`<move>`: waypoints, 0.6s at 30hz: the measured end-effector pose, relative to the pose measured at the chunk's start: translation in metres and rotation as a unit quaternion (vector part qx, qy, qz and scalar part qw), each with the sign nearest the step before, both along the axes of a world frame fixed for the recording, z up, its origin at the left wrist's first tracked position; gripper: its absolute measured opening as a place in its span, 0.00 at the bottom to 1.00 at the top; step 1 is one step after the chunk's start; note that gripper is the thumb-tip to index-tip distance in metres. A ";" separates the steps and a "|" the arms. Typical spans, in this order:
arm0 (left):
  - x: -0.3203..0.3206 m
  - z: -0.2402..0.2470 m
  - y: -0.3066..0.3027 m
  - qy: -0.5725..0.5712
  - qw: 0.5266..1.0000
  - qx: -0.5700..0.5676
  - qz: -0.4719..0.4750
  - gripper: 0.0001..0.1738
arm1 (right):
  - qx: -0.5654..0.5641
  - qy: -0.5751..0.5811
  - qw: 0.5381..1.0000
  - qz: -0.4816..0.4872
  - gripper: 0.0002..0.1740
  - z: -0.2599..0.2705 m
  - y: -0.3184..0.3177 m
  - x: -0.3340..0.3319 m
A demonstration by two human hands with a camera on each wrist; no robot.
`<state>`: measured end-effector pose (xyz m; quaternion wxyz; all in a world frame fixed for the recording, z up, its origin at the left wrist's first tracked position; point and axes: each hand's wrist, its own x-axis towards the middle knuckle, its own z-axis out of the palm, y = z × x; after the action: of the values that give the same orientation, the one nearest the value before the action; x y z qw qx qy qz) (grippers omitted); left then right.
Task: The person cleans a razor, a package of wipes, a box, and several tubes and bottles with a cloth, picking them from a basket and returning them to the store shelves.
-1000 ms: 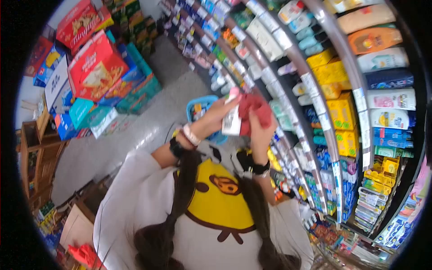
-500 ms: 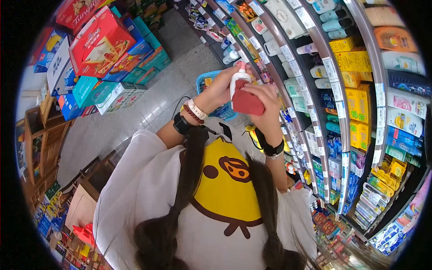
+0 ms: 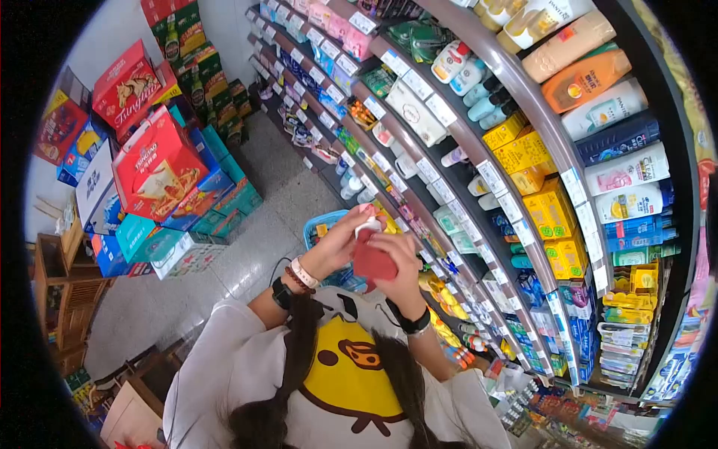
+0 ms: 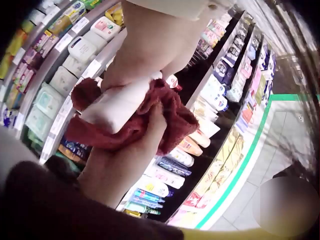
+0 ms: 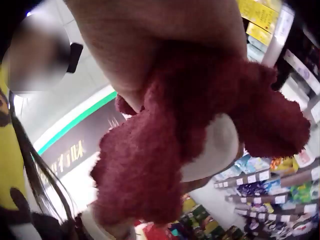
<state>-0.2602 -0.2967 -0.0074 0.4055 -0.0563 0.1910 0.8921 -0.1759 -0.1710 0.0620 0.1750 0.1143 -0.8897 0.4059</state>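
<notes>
In front of the chest, my left hand [image 3: 338,243] grips a white bottle [image 3: 367,229] with a pinkish top. My right hand [image 3: 404,271] holds a dark red cloth [image 3: 374,260] against the bottle's side. From the left wrist, the bottle [image 4: 117,107] lies tilted across the fuzzy cloth [image 4: 175,120], with the right thumb pressing the fabric from below. In the right wrist view the cloth [image 5: 140,170] hangs in folds under the right hand [image 5: 160,30], and part of the white bottle [image 5: 220,147] shows between them. The bottle's label is hidden.
Shelves of bottles, tubes and yellow boxes [image 3: 550,209] run close along the right side. A blue basket [image 3: 311,232] stands on the floor beyond the hands. Stacked drink cartons [image 3: 161,168] stand at the left, with a wooden cabinet [image 3: 71,299] nearer.
The bottle has been turned, so the barcode label seen a second ago no longer shows. The cloth has shifted along its side. Both hands sit lower and farther left in the head view.
</notes>
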 end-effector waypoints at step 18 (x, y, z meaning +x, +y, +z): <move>-0.054 0.039 -0.005 0.253 0.956 -0.129 0.073 0.23 | -0.151 -0.047 0.986 -0.049 0.32 -0.015 -0.019 -0.028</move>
<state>-0.3146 -0.3020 0.0320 0.2665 0.1060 0.3962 0.8722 -0.2042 -0.1901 0.0474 0.1681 0.0233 -0.8302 0.5311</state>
